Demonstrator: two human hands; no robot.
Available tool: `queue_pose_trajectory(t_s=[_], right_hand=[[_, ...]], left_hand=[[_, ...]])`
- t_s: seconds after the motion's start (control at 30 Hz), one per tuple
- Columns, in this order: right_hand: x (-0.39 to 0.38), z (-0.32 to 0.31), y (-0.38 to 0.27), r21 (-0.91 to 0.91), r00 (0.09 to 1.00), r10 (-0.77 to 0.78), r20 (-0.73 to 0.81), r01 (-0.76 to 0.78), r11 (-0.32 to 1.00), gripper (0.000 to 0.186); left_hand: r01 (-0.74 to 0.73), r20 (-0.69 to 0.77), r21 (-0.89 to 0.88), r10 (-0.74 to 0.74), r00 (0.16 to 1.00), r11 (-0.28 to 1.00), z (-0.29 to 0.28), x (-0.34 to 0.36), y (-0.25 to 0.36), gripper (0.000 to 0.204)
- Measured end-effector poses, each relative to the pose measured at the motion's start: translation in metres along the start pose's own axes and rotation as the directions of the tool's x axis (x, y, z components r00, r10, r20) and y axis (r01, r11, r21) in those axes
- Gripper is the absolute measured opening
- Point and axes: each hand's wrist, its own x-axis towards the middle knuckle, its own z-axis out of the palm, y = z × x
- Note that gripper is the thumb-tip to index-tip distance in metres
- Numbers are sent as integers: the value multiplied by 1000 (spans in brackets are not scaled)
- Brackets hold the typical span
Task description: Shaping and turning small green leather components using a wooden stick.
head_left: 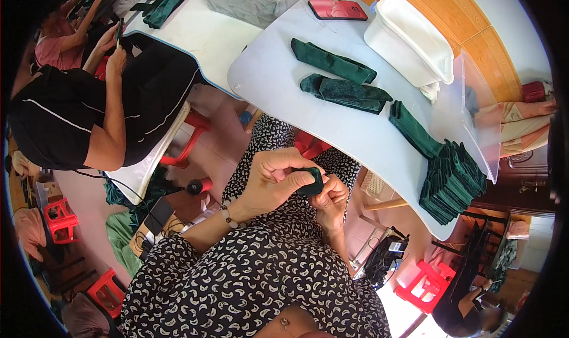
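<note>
In front of my lap, my left hand [275, 178] is closed around a small dark green velvety cloth piece [310, 184], thumb pressed on top. My right hand [331, 200] pinches at the piece's right edge with fingers drawn together. Whether something finer, like a thread, is between those fingertips is too small to see. On the table beyond lie folded dark green velvet strips [333, 63], with another crumpled velvet strip [346, 93] just nearer. One more folded velvet strip [412, 128] leads to a stack of green velvet pieces [453, 181] at the right.
The white table [267, 65] curves around my front. It holds a red phone [338, 9], a white plastic bin [409, 35] and a clear plastic sheet [468, 112]. A person in black [65, 118] sits at the left. Red stools [424, 287] stand around the floor.
</note>
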Motion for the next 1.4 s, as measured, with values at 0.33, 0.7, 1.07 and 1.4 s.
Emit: queue_pose_trajectory(t_s=[0.33,0.7,1.07,1.4], right_hand=[[0,-5,-7,4,993,121,-17,-121,993,26],[-4,10,-9,-295,964,-158,-214,90,951,19],[-7,12,-4,-498,879,-423,-219,272,823,16],[-9,3,4,-478,888,-432,-158,314,820,18]], left_hand=[[-33,-88,-31,30,996,999,0,-2,-10,14],[19,-156,64,-9,988,998,4,10,-5,19],[-274,-189,342,351,917,899,12,7,10,24],[-139,-212,196,180,961,971,20,4,17,15]])
